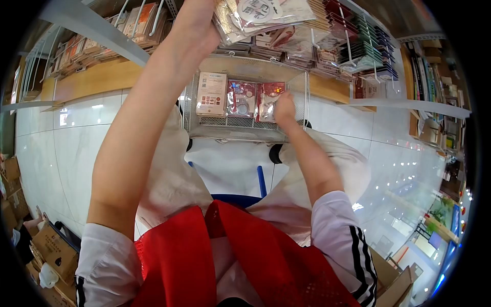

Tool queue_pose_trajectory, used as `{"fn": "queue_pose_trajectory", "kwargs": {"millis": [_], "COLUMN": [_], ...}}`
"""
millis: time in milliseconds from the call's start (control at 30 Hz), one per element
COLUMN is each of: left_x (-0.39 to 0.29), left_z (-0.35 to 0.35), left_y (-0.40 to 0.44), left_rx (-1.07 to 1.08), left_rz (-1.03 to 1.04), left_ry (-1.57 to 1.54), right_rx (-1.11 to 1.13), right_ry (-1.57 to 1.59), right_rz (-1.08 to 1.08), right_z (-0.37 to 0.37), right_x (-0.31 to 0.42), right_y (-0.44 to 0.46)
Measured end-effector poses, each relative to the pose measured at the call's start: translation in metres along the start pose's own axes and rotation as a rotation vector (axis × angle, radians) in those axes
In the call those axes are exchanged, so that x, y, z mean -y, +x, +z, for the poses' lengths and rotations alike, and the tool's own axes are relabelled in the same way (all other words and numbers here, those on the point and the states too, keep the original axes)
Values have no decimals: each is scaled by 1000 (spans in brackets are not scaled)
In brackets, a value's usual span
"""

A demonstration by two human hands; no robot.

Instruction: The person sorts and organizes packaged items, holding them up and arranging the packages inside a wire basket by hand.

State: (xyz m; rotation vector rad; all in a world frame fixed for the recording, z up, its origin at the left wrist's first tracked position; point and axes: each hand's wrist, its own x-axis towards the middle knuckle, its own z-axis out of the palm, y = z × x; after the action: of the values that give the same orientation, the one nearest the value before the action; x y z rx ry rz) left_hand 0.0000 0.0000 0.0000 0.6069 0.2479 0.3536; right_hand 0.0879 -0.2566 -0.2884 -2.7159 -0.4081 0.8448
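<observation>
The right hand [285, 107] touches a red packet [267, 106] near the right edge of a wire basket [245, 134], its grip indeterminable; beyond the far edge, the left hand [202, 31] adjoins clear-wrapped packets [261, 11], fingers hidden, clamping impossible to tell

At the far edge, the left hand [203, 35], partly cut off, is at some clear-wrapped packets [266, 15]. Nearer, the right hand [285, 108] touches a red packet [267, 100] on the right inside a wire-mesh basket [238, 133]. A silver-patterned packet [241, 100] lies in the middle, a cream printed pack [211, 92] on the left.
</observation>
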Motion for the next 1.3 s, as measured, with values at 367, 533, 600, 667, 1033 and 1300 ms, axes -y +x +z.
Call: {"fn": "queue_pose_trajectory", "kwargs": {"millis": [367, 533, 600, 667, 1033, 1300], "left_x": [4, 7, 9, 10, 10, 7], "left_z": [3, 2, 6, 16, 9, 7], "left_y": [-3, 1, 0, -6, 2, 0], "left_rx": [33, 46, 27, 3, 4, 13], "left_rz": [-8, -21, -2, 41, -8, 7], "left_ry": [-4, -22, -5, 33, 12, 16], "right_rx": [27, 86, 111, 135, 134, 85], "right_ry": [-590, -617, -660, -716, -730, -829], "right_rz": [-431, -488, -504, -511, -430, -512], "right_z": [33, 38, 37, 30, 42, 32], "right_x": [-1, -6, -2, 9, 2, 8], "right_y": [-19, -15, -16, -22, -13, -19]}}
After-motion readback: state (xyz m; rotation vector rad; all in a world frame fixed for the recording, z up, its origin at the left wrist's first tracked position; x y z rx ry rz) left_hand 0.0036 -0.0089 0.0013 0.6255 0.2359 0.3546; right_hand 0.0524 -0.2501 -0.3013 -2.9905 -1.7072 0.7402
